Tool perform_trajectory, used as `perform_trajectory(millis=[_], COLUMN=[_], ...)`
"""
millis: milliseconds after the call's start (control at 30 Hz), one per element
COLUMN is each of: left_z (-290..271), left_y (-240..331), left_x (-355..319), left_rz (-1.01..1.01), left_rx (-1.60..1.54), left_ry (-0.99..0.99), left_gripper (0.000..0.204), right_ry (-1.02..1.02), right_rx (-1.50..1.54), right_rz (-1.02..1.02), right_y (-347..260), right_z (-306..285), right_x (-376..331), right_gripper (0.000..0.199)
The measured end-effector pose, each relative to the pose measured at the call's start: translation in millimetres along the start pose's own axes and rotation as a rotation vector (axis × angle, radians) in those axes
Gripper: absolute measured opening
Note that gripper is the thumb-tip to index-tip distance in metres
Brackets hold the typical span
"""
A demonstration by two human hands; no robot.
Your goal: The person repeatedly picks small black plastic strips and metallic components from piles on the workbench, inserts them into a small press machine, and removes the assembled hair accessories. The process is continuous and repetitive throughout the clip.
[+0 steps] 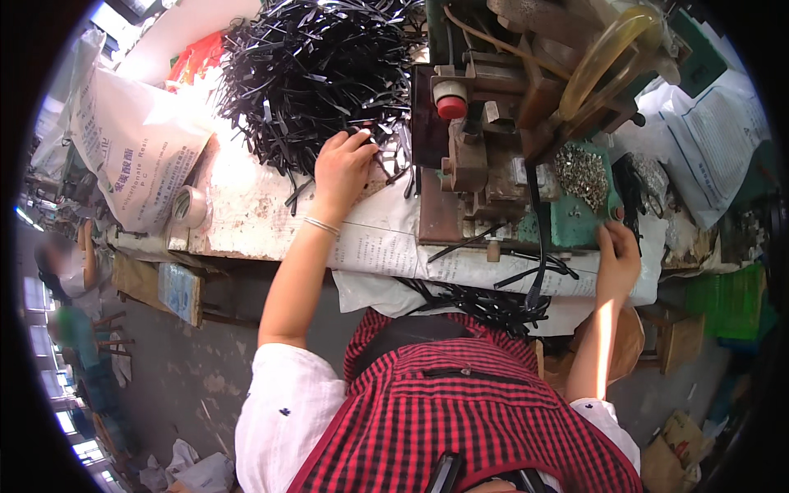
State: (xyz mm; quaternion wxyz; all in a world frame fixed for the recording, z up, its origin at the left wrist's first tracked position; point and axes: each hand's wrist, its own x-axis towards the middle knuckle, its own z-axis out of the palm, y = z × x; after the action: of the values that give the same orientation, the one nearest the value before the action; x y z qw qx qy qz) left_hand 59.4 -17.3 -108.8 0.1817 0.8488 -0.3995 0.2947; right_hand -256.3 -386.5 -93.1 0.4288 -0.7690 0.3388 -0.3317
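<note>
My left hand (343,171) reaches to the near right edge of a heaped pile of shiny black strips (316,78). Its fingers are curled, with a dark strip end showing at the fingertips. My right hand (620,261) is at the front right corner of a green tray (567,228), thumb and fingers drawn together; anything between them is too small to make out. Small metal pieces (582,177) lie heaped in that tray. Between my hands stands a worn metal bench machine (489,177) with a red button (451,107) and a black cable (535,222) hanging in front.
White printed sacks (136,148) stand at the left, and another sack (699,148) is at the right. A tape roll (190,206) sits on the bench. More black strips (485,306) hang along its front edge near my lap. A green crate (731,304) stands lower right.
</note>
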Motion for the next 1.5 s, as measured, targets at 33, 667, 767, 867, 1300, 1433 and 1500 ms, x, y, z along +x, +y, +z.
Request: perform_trajectory(millis=[33, 667, 767, 867, 1300, 1433, 1500], left_z=[-10.8, -39.5, -53.8, -98.9, -93.2, -68.3, -63.2], left_y=[1.6, 65.5, 87.1, 127.1, 198.1, 195.5, 195.1], left_x=[3.0, -17.9, 4.9, 55.9, 78.6, 75.2, 71.7], left_rz=[0.02, -0.819, -0.725, -0.407, 0.527, 0.571, 0.566], left_rx=[-0.065, -0.961, -0.915, -1.144, -0.466, -0.425, -0.438], left_ry=[-0.02, 0.331, 0.359, 0.527, 0.245, 0.351, 0.367], left_gripper=[0.017, 0.012, 0.01, 0.007, 0.02, 0.022, 0.023], right_ry=[0.045, -0.099, -0.123, -0.157, -0.478, 0.122, 0.083], right_rx=[0.004, 0.5, 0.581, 0.616, 0.587, 0.362, 0.053], right_rz=[0.02, -0.286, -0.183, -0.207, -0.263, -0.194, -0.203], right_y=[4.8, -144.3, -132.4, -143.4, -147.8, -61.8, -14.5], right_z=[-12.0, 97.6, 99.1, 100.9, 53.5, 35.2, 24.4], right_x=[-4.7, 0.3, -6.6, -2.1, 11.9, 55.5, 54.2], right_gripper=[0.016, 0.033, 0.039, 0.042, 0.059, 0.05, 0.036])
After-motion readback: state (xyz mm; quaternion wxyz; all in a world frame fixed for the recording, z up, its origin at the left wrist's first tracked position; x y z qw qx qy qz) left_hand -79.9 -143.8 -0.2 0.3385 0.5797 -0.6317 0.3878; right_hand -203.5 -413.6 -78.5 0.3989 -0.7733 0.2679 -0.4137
